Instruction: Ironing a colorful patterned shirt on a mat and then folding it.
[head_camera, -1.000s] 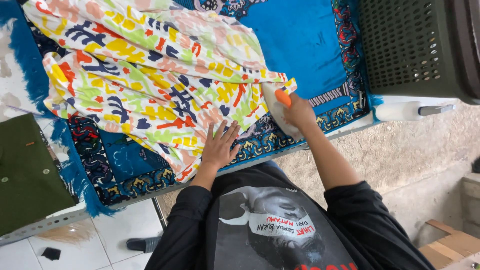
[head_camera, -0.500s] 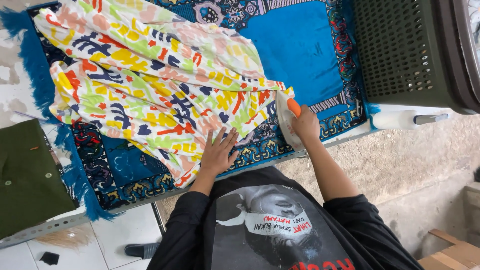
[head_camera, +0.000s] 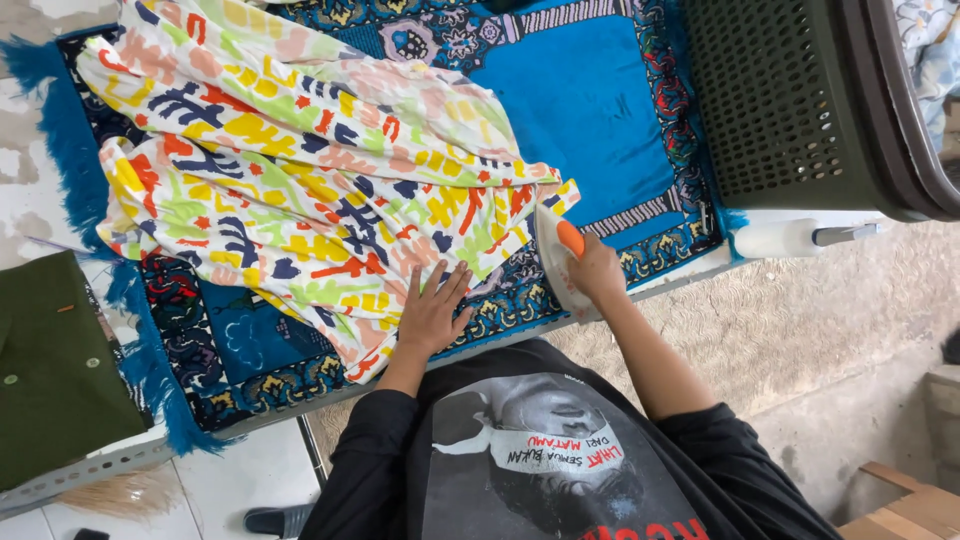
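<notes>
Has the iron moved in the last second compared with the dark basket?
Cannot tell. The iron in the right hand sits at much the same gap from the dark basket; the head camera itself shifted.

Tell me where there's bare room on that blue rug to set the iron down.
Free: the plain blue panel, between the colourful garment and the dark basket. Crowded: the near edge, where the left hand presses the garment and the right hand holds the iron.

Multicoloured patterned garment (head_camera: 300, 170) spread flat; white iron (head_camera: 556, 265), orange-handled, probably on hem.
</notes>
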